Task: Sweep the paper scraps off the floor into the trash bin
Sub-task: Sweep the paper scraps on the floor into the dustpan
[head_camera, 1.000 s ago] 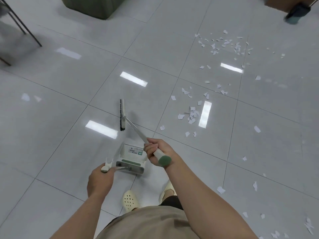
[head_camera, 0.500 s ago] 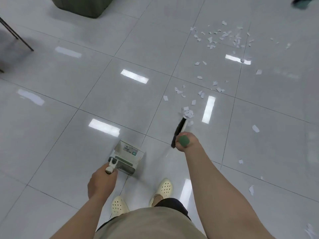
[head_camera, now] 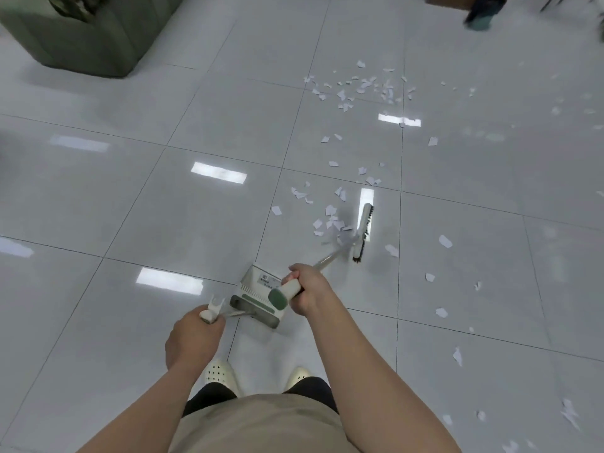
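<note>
Glossy grey floor tiles (head_camera: 98, 197) are littered with paper scraps (head_camera: 330, 220), thickest far right. The broom (head_camera: 362, 232), gripped by the right hand (head_camera: 305, 289), has been swung from near the feet to the scraps' right side, ready to push them left toward the dustpan (head_camera: 258, 297), whose handle is gripped by the left hand (head_camera: 192, 341). The trash bin (head_camera: 85, 34) stands far left.

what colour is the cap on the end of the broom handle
Green, on a white grip, seen in the head view: the broom handle's end cap just past the right hand.
</note>
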